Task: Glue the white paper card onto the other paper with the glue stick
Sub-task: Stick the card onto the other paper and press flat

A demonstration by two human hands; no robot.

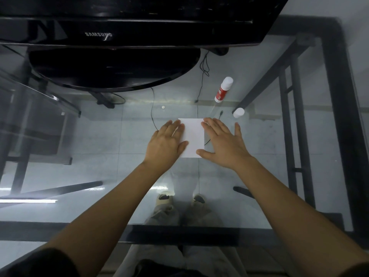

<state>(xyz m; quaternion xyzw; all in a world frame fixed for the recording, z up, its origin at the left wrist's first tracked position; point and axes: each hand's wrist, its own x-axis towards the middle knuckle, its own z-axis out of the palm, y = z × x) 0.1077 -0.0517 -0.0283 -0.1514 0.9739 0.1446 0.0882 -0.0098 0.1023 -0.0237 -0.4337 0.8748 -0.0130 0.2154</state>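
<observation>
A white paper card point(192, 136) lies flat on the glass table near its middle. My left hand point(166, 142) rests flat on the card's left edge, fingers spread, thumb on the paper. My right hand point(221, 142) lies flat along the card's right edge, thumb touching the lower right corner. Whether a second paper lies under the card cannot be made out. The red and white glue stick point(223, 89) lies on its side beyond my right hand, apart from both hands. A small white cap point(238, 112) stands to its lower right.
A black monitor point(119, 35) with a round stand point(113, 70) fills the far side of the glass table point(99, 136). Thin cables point(201, 86) show beside the stand. The table's black frame point(337, 116) runs down the right and along the near edge.
</observation>
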